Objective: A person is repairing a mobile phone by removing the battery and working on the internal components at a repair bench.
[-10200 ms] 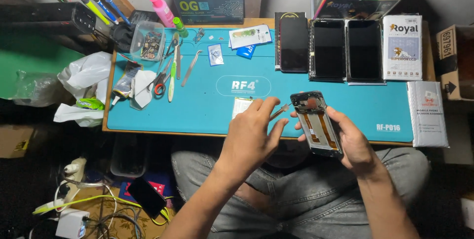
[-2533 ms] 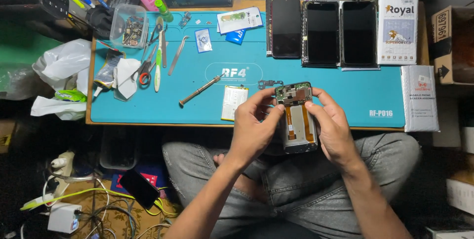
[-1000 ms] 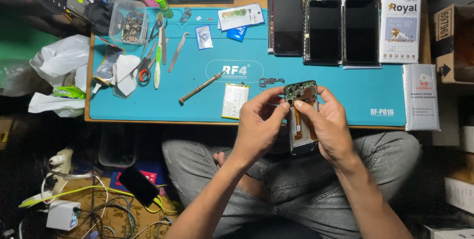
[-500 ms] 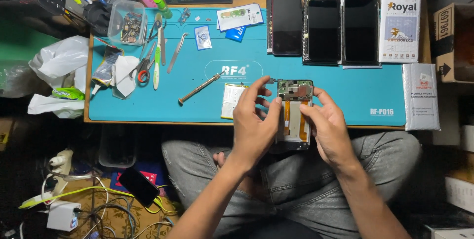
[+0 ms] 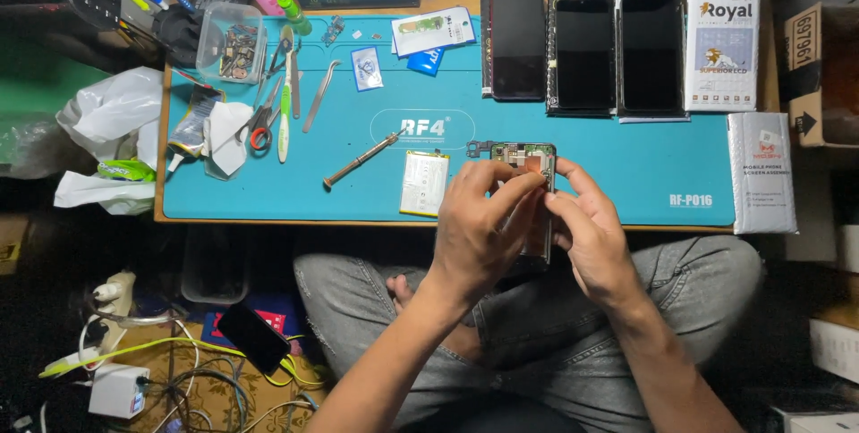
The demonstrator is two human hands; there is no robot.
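I see the opened phone held at the near edge of the teal mat, both hands' fingers clasped around it: left hand, right hand. A battery lies just left of it, a screwdriver farther left.

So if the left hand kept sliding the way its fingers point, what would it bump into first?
Probably the opened phone that the left hand already touches; beyond it, the black phone screens lying on the blue mat, though depth is unclear.
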